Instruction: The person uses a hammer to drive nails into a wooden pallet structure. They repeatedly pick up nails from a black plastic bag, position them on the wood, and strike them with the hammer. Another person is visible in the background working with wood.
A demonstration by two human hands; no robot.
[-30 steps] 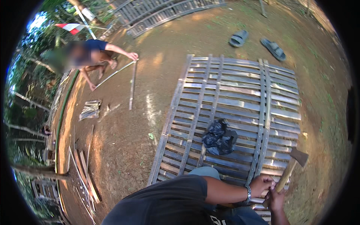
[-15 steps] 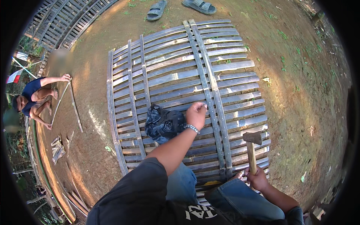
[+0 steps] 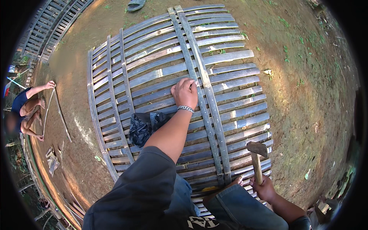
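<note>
My left hand (image 3: 186, 94), with a chain bracelet at the wrist, is closed in a pinch against a long upright strip (image 3: 209, 115) of the bamboo slat panel (image 3: 226, 74). Whatever its fingertips hold is too small to name. Low on the right, my right hand (image 3: 263, 189) grips the wooden handle of a hatchet (image 3: 257, 148), its dark, rusty head raised above the slats. A black plastic bag (image 3: 141, 128) lies crumpled on the panel, partly hidden behind my left forearm. Rows of small nail heads dot the paired strips.
At the left, another person (image 3: 27, 109) squats holding a thin bamboo strip (image 3: 47, 109). Small wood pieces (image 3: 53, 161) lie on the dirt nearby. One grey sandal (image 3: 135, 4) shows at the top edge. A second slatted panel (image 3: 51, 27) stands at the upper left.
My left hand has moved from above the panel up and left to the paired strips, its fingers now against them. The view has shifted; the hatchet remains in my right hand.
</note>
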